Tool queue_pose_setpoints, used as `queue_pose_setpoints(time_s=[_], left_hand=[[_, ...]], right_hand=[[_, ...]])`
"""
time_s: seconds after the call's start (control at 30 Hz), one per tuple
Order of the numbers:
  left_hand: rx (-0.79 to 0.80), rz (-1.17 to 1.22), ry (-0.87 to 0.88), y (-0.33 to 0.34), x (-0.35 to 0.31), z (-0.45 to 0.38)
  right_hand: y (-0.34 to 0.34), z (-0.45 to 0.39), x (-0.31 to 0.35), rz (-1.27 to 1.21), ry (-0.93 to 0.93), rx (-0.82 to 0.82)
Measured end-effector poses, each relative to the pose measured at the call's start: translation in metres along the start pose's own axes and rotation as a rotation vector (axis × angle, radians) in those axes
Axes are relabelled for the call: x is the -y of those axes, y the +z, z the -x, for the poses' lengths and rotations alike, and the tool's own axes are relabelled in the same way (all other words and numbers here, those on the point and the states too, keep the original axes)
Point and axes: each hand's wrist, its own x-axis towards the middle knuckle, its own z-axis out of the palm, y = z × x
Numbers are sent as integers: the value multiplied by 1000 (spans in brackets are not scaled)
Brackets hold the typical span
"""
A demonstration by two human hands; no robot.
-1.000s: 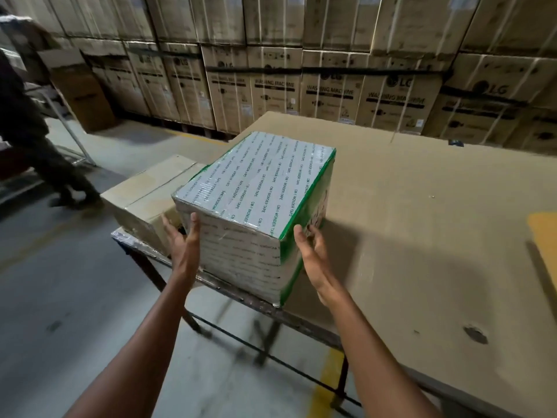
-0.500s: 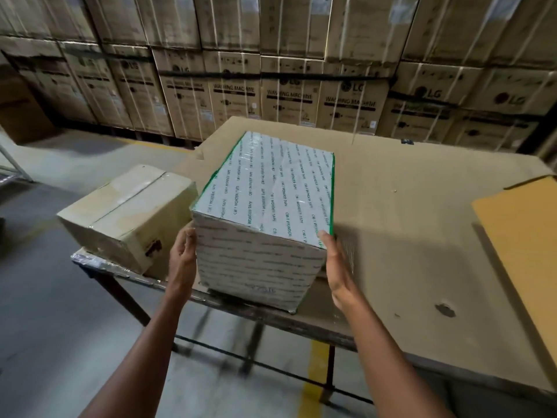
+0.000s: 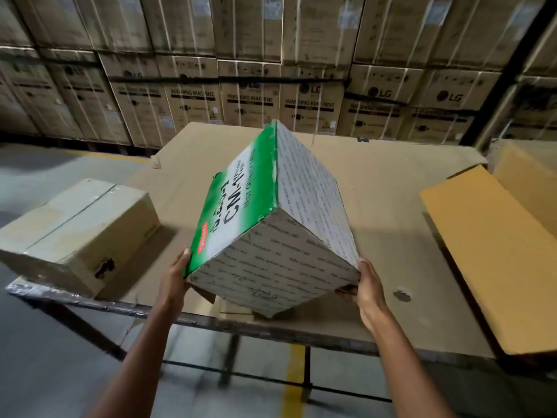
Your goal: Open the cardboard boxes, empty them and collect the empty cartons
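A green and white printed carton (image 3: 271, 224), wrapped in printed tape, is tipped up on its near lower corner over the front edge of the table (image 3: 376, 206). Its green side with black lettering faces up and left. My left hand (image 3: 176, 276) holds the lower left corner, fingers tucked under the green face. My right hand (image 3: 366, 285) grips the lower right corner, fingers curled under the carton. A plain brown sealed carton (image 3: 81, 233) lies on the table to the left, apart from both hands.
An open yellow-brown carton (image 3: 494, 251) lies at the table's right end. Stacked washing machine cartons (image 3: 250, 101) form a wall behind the table. Concrete floor with a yellow line (image 3: 294, 384) shows below the table's metal frame.
The printed carton has been lifted and rolled to the right, from lying flat to standing on a corner with its green side up. Both hands moved down to its lower corners.
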Motion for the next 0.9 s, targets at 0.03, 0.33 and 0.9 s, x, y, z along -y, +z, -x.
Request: queue_pose_setpoints(time_s=[0.03, 0.33, 0.9], left_hand=[[11, 14, 0, 8, -1, 1], [206, -55, 58, 95, -15, 32], [368, -160, 84, 142, 30, 76]], right_hand=[[-7, -4, -6, 5, 31, -25], [-60, -15, -29, 120, 0, -253], [-57, 17, 64, 285, -369, -195]])
